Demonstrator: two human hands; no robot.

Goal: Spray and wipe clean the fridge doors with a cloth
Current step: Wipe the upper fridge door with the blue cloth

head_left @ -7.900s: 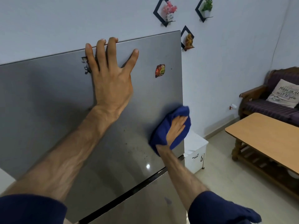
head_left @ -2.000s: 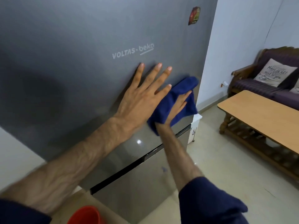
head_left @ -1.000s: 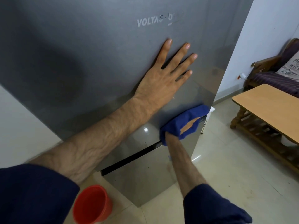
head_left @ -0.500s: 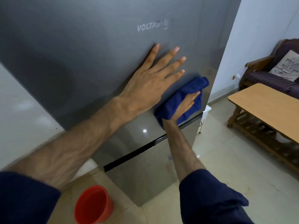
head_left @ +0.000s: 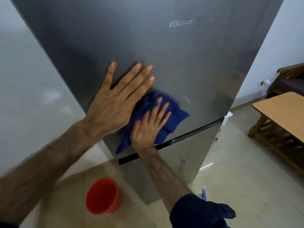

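A tall grey fridge fills the view; its upper door (head_left: 172, 55) carries a VOLTAS logo and a dark gap separates it from the lower door (head_left: 174, 162). My left hand (head_left: 118, 99) lies flat on the upper door, fingers spread. My right hand (head_left: 149, 125) presses a blue cloth (head_left: 174, 117) flat against the bottom of the upper door, just above the gap, fingers straight. The two hands touch side by side. A blue thing (head_left: 204, 194) pokes out on the floor behind my right sleeve; what it is cannot be told.
A red bucket (head_left: 103, 196) stands on the tiled floor left of the fridge base. A wooden coffee table (head_left: 283, 111) is at the right, a dark sofa (head_left: 289, 79) behind it. A small white cabinet (head_left: 227, 119) peeks out beside the fridge.
The cloth and my right hand have slid left along the bottom of the upper door, now closer to my left hand. My left hand stays pressed on the door, and my head has moved lower.
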